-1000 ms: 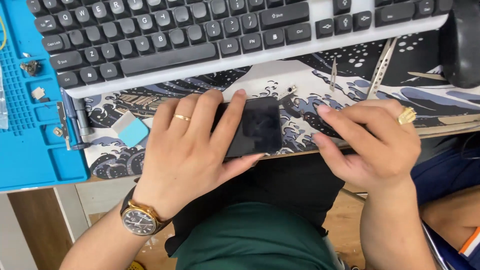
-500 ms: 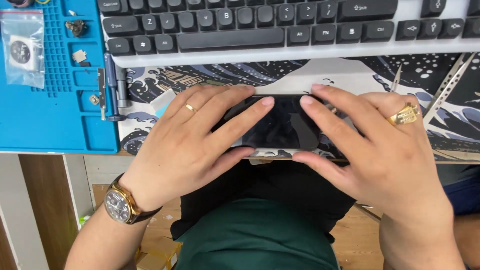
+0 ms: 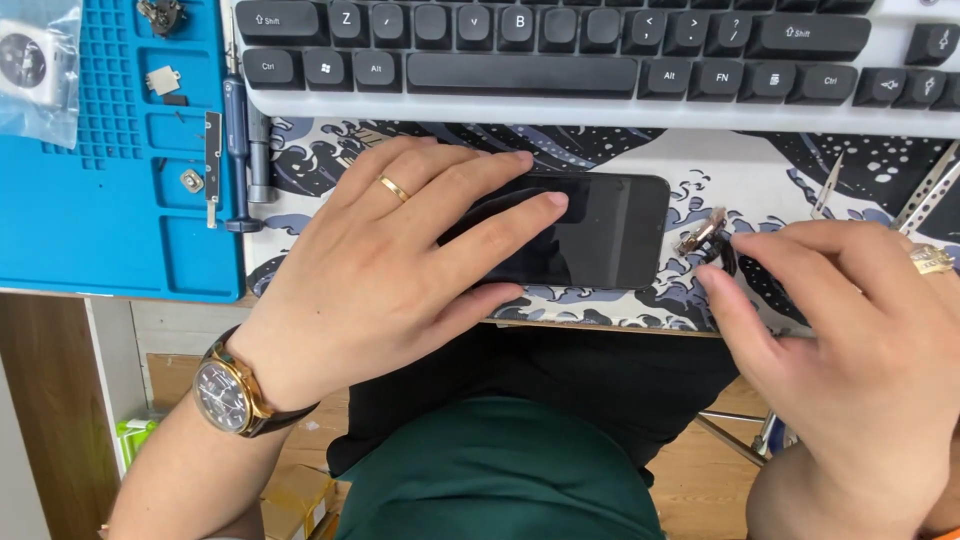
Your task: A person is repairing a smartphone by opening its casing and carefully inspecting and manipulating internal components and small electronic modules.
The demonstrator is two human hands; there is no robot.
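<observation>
The left hand (image 3: 390, 270) lies flat over the left half of a black smartphone (image 3: 600, 232), fingers spread and pressing it down rather than closed around it; the phone rests screen-up on a wave-patterned desk mat (image 3: 760, 185), just below a grey-and-white keyboard (image 3: 520, 75); its glass looks whole and seated, with no gap showing along the visible edge, so the handset seems, as far as can be judged, closed up rather than mid-opening; the right hand (image 3: 840, 340) hovers just off the phone's right end, its thumb and forefinger loosely apart and touching a small dark ring-shaped part with a metallic tab (image 3: 708, 240), though whether it is actually pinched cannot be told; to the left a blue repair mat (image 3: 110, 215) holds small loose metal pieces, with a slim screwdriver (image 3: 240, 150) along its edge, and tweezers (image 3: 925, 195) lie at the far right; these tools and parts left out suggest work is unfinished.
</observation>
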